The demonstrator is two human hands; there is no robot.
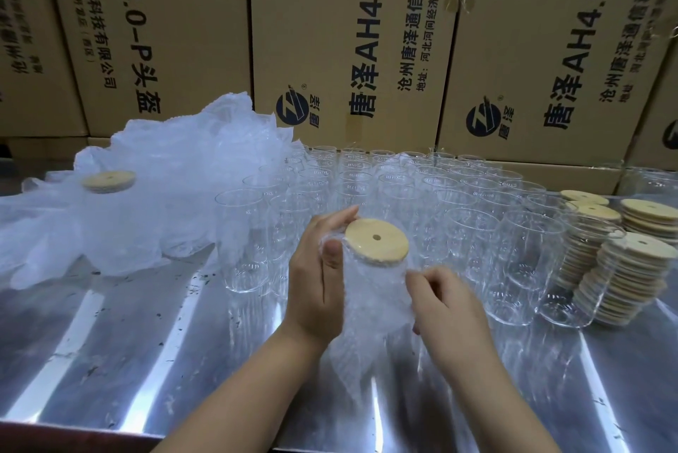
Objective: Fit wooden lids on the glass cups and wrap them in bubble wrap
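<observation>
- Pale wood tops the piece in hand: a wooden lid (376, 240) with a centre hole sits flat on a glass cup (370, 280), which is held above the near part of the table, just in front of the rows of empties.
- Bubble wrap (367, 338) sheathes the cup's wall up to just under the lid, leaving the lid's face bare.
- The left hand (319, 269) curls round the cup's upper part with its thumb pressed on the wrap, I'd say to pin the sheet and steady the glass.
- The right hand (447, 302) has its fingers bent onto the wrap at the cup's right side, seemingly drawing it round; blur hides the exact pinch.
- Empty cups (385, 181) stand packed behind and lid stacks (623, 280) rise at the right, all handy for the next round.
- A loose heap of wrap (165, 177) lies at the left of the steel table (110, 342), with a second lidded cup (108, 181) nestled in it; that is probably the finished pile.
- Cardboard boxes (348, 30) wall the back.
</observation>
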